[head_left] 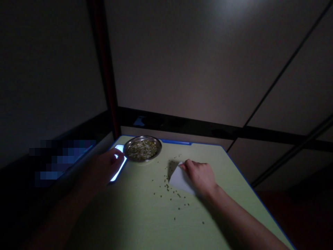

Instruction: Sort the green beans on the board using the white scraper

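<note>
My right hand (200, 175) is closed on a white piece of paper or card (180, 180), whose lower edge rests at the table among scattered small greenish seeds (167, 185). To the left, my left hand (113, 161) is in shadow above a lit phone (118, 172), its fingers curled together near the left rim of a round steel plate (142, 160). Whether those fingers touch the rim or pinch anything is too dark to tell. Inside the plate lie many green seeds mixed with whitish bits.
Both arms reach over a pale yellow-green table (145, 222) with a blue edge. A blue strip (177, 142) runs along its far side. Behind stands a large panelled surface (177, 69). At the left is a dark area with a blurred bluish patch.
</note>
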The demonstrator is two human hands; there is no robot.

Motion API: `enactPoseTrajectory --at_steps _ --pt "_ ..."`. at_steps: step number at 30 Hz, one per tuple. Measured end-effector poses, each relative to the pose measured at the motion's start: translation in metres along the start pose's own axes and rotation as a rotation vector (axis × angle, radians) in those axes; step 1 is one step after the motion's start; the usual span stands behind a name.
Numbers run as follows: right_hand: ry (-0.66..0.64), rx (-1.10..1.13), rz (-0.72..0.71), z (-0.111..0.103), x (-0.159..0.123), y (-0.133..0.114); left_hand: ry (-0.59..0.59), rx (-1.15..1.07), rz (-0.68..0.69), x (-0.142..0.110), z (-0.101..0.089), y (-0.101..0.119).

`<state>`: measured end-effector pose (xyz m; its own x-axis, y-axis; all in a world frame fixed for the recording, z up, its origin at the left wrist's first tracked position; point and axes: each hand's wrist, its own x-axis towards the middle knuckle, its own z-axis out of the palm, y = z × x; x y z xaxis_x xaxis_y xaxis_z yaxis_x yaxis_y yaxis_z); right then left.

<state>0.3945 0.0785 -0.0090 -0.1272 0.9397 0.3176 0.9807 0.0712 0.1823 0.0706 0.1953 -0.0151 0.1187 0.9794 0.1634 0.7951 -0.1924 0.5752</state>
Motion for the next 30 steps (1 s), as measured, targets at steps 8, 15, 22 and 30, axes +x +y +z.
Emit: enactPoseTrajectory --at_steps 8,15,22,30 --pt "-0.063 -0.017 0.052 0.002 0.025 -0.009 -0.032 -0.024 -0.022 -0.008 -0.012 0.017" --pt "-0.096 -0.047 0.121 0.001 0.033 -0.001 -0.039 -0.056 -0.053 -0.008 -0.013 0.020" --pt "-0.077 -0.023 0.092 -0.008 0.029 -0.014 -0.025 -0.048 -0.034 -0.005 -0.011 0.015" --pt "-0.088 -0.013 0.050 -0.005 0.044 -0.028 -0.021 -0.017 0.000 -0.008 -0.014 0.016"
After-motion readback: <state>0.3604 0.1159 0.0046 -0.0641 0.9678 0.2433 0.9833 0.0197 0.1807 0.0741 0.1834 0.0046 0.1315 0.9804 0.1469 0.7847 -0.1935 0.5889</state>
